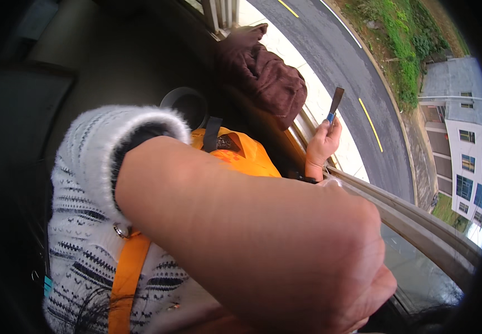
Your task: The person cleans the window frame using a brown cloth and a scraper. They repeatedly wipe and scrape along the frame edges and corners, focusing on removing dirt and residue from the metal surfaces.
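My left forearm crosses the view close to the camera, out of a white and black fuzzy sleeve (pixel 86 167). At its end, my left hand (pixel 370 267) has curled fingers; whatever lies inside them is hidden. Beyond that forearm, my right hand (pixel 325 142) is raised at the open window. It grips the blue handle of a scraper (pixel 337 100) whose flat, dark blade points upward. A dark band circles the right wrist. Draped over the window sill to the left of the scraper is a brown cloth (pixel 266 79).
A metal window frame (pixel 416 225) runs along the right, with a glass pane below. Outside, far down, are a road (pixel 349 62) and a white building (pixel 466 158). An orange apron (pixel 249 156) covers my front. A grey bucket (pixel 184 102) stands on the dark floor.
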A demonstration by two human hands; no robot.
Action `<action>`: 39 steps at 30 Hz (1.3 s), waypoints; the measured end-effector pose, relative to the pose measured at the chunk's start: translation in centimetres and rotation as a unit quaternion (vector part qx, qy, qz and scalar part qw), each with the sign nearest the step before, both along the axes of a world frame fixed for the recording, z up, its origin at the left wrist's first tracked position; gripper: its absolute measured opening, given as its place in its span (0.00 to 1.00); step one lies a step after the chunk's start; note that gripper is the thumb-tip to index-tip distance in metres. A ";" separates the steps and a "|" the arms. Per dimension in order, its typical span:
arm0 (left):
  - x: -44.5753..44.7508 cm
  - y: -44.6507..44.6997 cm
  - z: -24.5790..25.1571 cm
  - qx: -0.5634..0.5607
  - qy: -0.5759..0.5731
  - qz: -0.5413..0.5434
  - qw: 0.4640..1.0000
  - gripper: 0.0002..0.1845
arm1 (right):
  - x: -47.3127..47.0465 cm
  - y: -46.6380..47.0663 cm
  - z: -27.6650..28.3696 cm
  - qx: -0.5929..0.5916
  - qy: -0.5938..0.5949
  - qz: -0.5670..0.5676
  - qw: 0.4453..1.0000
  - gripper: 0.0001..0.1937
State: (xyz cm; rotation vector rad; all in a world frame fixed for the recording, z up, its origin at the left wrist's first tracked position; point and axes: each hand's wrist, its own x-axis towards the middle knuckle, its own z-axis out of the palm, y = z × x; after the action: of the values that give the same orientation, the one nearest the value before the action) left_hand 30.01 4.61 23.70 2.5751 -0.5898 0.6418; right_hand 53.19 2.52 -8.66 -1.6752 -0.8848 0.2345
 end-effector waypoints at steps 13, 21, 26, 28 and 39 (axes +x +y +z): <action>-8.5 6.6 -6.6 -0.200 -0.029 0.257 0.945 0.17 | 0.2 -0.6 0.8 0.027 0.068 0.053 0.996 0.15; -12.5 13.1 -30.6 -0.437 0.017 0.620 0.652 0.15 | -4.6 2.2 7.0 -0.045 0.079 0.229 0.969 0.12; -9.6 16.7 -35.6 -0.323 -0.014 0.695 0.643 0.28 | -10.9 7.7 11.1 -0.094 -0.098 0.351 0.927 0.15; -9.5 17.7 -35.3 -0.306 -0.014 0.687 0.659 0.25 | -12.3 9.8 12.3 -0.130 -0.157 0.371 0.906 0.18; -14.7 17.2 -28.6 -0.820 -0.002 0.200 0.537 0.19 | -15.1 14.2 13.9 -0.209 -0.384 0.329 0.837 0.19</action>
State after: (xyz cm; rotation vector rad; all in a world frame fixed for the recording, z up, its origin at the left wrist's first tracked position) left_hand 15.27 21.82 -4.88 0.7804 0.5524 0.7260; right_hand 38.10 16.72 5.28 -1.8171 -2.1562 0.2234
